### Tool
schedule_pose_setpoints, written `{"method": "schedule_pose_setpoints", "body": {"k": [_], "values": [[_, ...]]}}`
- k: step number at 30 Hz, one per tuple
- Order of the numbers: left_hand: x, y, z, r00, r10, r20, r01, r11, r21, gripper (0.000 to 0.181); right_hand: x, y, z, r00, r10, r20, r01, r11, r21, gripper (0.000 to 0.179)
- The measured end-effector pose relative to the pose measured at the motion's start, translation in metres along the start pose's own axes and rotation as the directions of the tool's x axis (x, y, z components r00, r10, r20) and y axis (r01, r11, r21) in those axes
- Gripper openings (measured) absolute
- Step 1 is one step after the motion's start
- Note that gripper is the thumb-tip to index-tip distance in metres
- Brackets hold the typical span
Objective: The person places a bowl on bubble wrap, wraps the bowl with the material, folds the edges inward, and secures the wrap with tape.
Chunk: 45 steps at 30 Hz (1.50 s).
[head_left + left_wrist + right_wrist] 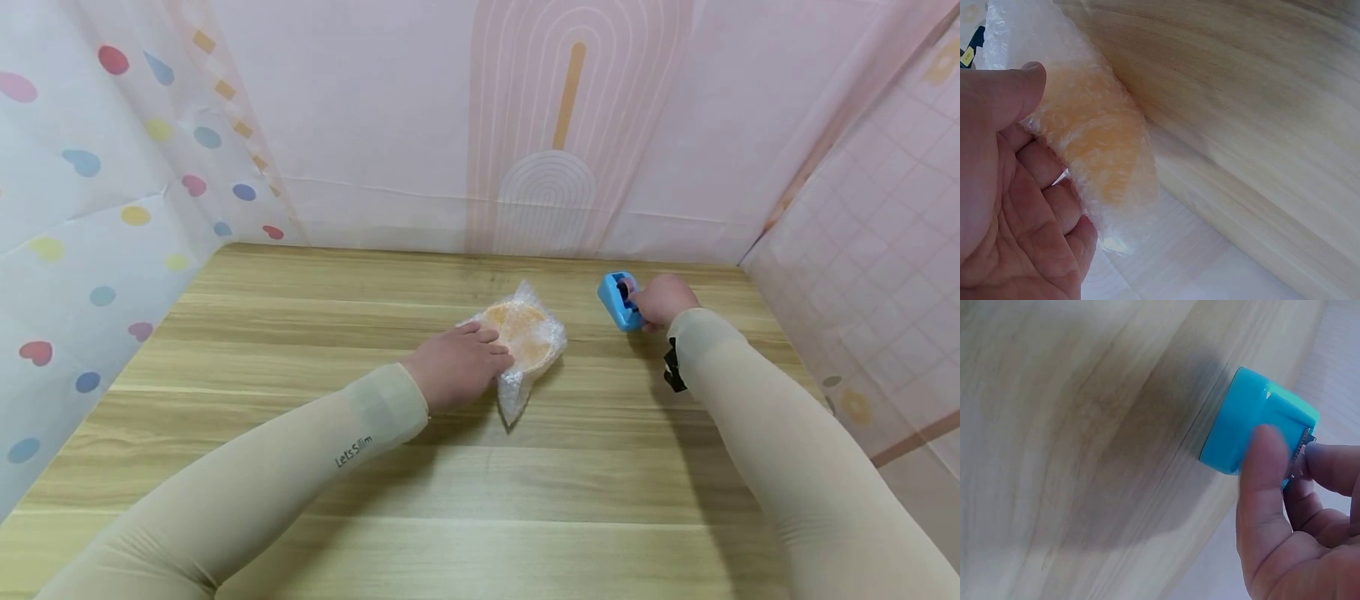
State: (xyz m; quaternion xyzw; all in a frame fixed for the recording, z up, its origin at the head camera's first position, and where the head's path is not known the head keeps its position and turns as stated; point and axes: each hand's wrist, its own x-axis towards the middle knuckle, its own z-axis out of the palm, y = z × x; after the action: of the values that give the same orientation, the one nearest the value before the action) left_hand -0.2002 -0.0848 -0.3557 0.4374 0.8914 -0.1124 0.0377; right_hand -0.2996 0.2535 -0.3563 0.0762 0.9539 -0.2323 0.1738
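Note:
A flat package in bubble wrap (528, 350), orange and round inside, lies mid-table with its wrap corners sticking out. My left hand (461, 367) grips its left edge, fingers over the top. In the left wrist view the thumb lies on the near side of the bubble wrap (1100, 137), with the other fingers partly behind its edge. To the right stands a small blue tape dispenser (619, 304) with a roll in it. My right hand (667, 300) is at its cutter end. In the right wrist view, thumb and fingers pinch the tape by the serrated blade (1301, 447); the thumb is blurred.
The wood-grain table (480, 517) runs back to a pink patterned cloth (390, 125). Cloth with coloured dots (82, 250) hangs on the left side, gridded cloth (885, 233) on the right. A black strap (674, 367) hangs at the right wrist.

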Motion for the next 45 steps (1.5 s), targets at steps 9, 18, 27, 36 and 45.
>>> {"method": "schedule_pose_setpoints", "body": {"k": [9,18,27,36,45], "values": [[-0.001,0.000,0.000,1.000,0.008,-0.011,-0.008,1.000,0.003,0.030,-0.004,-0.001,0.001,1.000,0.005,-0.023,-0.004,0.999,0.047,0.041],[0.001,0.001,0.000,1.000,0.014,-0.020,-0.014,1.000,0.017,0.030,-0.010,-0.006,0.001,0.999,0.018,-0.045,-0.015,0.998,0.068,0.041],[0.000,0.002,0.000,1.000,0.010,-0.018,-0.010,1.000,0.011,0.030,-0.008,-0.007,0.000,0.999,0.046,-0.030,-0.044,0.997,0.065,0.045],[0.001,0.002,0.002,1.000,0.000,0.009,-0.001,1.000,0.029,0.036,-0.011,-0.012,0.003,0.997,0.055,-0.051,-0.052,0.996,0.072,0.051],[0.002,0.002,0.004,1.000,0.002,-0.001,-0.002,0.999,0.037,0.035,-0.013,-0.014,0.005,0.995,0.059,-0.084,-0.055,0.998,0.044,0.045]]}}
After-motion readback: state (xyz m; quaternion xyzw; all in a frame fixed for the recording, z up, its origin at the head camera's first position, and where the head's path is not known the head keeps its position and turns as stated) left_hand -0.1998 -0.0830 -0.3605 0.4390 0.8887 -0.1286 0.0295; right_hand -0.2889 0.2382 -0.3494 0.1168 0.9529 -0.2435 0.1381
